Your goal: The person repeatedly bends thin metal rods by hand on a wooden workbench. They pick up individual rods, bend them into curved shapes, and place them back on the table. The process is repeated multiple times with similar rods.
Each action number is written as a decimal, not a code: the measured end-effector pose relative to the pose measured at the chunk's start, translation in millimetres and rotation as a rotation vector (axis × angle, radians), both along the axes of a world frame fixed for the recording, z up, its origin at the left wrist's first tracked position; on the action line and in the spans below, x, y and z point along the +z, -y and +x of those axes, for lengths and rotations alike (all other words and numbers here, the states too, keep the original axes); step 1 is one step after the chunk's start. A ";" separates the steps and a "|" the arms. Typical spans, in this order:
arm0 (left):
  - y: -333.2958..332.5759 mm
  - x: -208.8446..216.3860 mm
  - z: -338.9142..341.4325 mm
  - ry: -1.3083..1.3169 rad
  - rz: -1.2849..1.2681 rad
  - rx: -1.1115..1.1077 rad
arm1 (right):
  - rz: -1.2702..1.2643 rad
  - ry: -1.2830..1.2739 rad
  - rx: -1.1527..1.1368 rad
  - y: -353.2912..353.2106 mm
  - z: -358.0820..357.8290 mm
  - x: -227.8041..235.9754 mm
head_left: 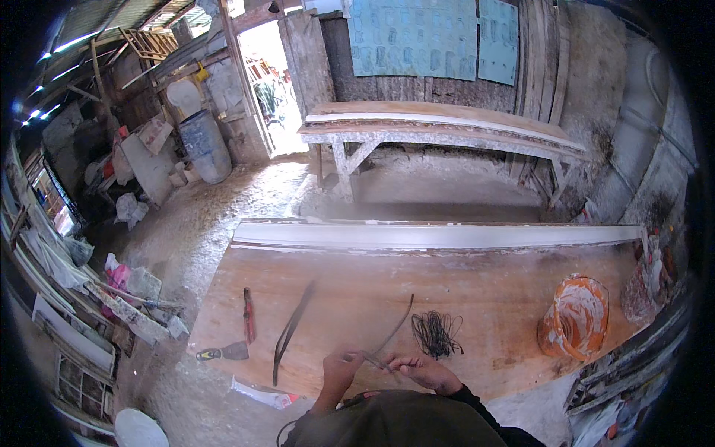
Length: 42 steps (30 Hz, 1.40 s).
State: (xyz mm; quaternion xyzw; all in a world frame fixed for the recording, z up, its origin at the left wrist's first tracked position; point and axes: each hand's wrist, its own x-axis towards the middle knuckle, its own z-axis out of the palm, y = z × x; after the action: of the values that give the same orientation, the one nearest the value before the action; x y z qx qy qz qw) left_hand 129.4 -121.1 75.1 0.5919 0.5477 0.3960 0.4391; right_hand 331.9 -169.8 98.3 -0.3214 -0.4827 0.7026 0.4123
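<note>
hands: left hand (341, 370), right hand (418, 369) both pinch thin strip (395, 334) | over workbench (484, 287)

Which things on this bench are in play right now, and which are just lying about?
In hand: left hand and right hand both on the thin dark strip.

Lying about: wire bundle, red tool, scraper, orange bucket, flat dark strip.

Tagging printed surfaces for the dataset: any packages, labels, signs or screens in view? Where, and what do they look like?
Blue-green sheets: rear wall above the far bench, flat rectangles, faint print.
White packet: floor beside the table's near edge, left of the hands, long, red end.
Screens: none visible.
</note>
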 end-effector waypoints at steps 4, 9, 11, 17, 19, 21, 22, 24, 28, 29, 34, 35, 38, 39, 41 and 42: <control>-1.7 -0.6 -1.1 -0.062 0.015 -0.007 | -0.015 0.022 0.065 1.0 -1.4 14.9; 1.2 -0.3 2.8 -0.062 -0.035 -0.080 | -0.010 -0.011 -0.089 1.5 1.2 3.2; 3.5 -9.7 6.0 -0.028 -0.069 -0.123 | -0.086 0.045 -0.139 1.0 0.3 -3.1; 12.7 0.3 8.5 0.324 -0.233 -0.638 | 0.174 0.451 -0.610 -10.3 -4.1 -22.6; 16.3 16.9 13.7 0.175 -0.163 -0.817 | 0.305 0.693 -0.696 -12.2 1.2 -22.7; 18.4 23.8 13.6 0.156 -0.287 -0.822 | 0.378 0.829 -0.754 -14.3 2.6 -19.6; 19.0 23.8 10.1 0.212 -0.444 -0.736 | 0.384 0.843 -0.773 -14.4 1.4 -17.3; 18.6 23.1 9.0 0.241 -0.467 -0.546 | 0.420 0.845 -0.804 -14.0 2.3 -16.6; 8.1 18.8 8.8 0.181 -0.126 -0.167 | 0.289 0.578 -0.655 -9.4 16.0 -15.6; 4.0 17.0 7.4 0.177 -0.087 -0.081 | 0.197 0.460 -0.570 -7.5 18.1 -12.9; -8.6 -11.3 -3.4 0.194 -0.227 -0.024 | -0.045 0.031 0.019 4.6 7.2 17.2; -8.4 -15.0 -3.5 0.203 -0.246 -0.017 | -0.082 -0.012 0.086 6.5 4.4 21.0; -5.9 -19.5 1.0 0.180 -0.226 -0.050 | 0.046 0.081 0.103 3.0 2.7 8.6; -4.3 -20.7 1.0 0.172 -0.226 -0.064 | 0.101 0.081 0.079 2.1 3.2 9.9; -1.3 -22.0 1.0 0.156 -0.227 -0.094 | 0.210 0.078 0.029 0.5 5.1 14.1; 0.1 -20.1 2.8 0.147 -0.225 -0.131 | 0.148 0.064 -0.030 1.2 5.1 14.2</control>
State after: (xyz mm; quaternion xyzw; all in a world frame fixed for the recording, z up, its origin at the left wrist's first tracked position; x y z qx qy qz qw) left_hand 132.2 -121.2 55.0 0.5427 0.5154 0.3449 0.5665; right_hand 337.0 -170.9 112.6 -0.3196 -0.5416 0.6480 0.4297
